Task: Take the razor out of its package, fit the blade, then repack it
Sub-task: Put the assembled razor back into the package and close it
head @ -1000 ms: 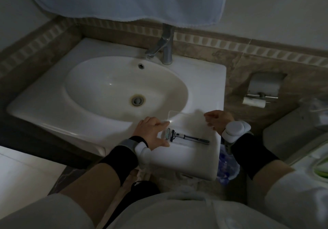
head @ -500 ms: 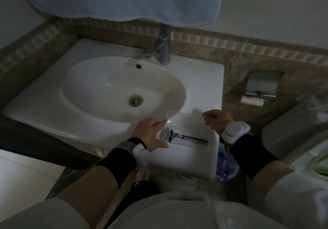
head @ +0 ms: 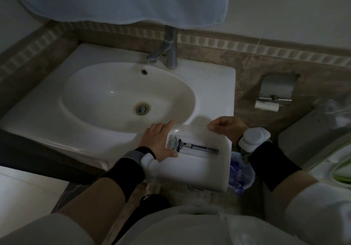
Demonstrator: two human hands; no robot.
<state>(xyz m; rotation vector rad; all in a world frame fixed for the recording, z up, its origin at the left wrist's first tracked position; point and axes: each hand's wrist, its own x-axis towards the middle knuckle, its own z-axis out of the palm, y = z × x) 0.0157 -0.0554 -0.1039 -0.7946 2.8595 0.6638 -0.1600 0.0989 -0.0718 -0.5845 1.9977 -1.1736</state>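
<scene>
A dark-handled razor (head: 197, 147) with a pale blade head lies flat in a clear plastic package (head: 191, 132) on the right ledge of the white sink (head: 214, 85). Its head points left. My left hand (head: 158, 140) grips the package's left end, with the fingers along its edge and the thumb under the razor head. My right hand (head: 227, 128) pinches the package's far right corner, where the clear lid stands slightly raised. Dim light hides whether the lid is fully down.
A chrome tap (head: 169, 51) stands behind the basin, and a blue towel (head: 123, 0) hangs above it. On the wall to the right is a toilet roll holder (head: 273, 96). A blue plastic bag (head: 241, 172) hangs below the ledge.
My left hand's fingers have slid further up along the package's left end. My right hand stays at the far right corner. The razor has not moved.
</scene>
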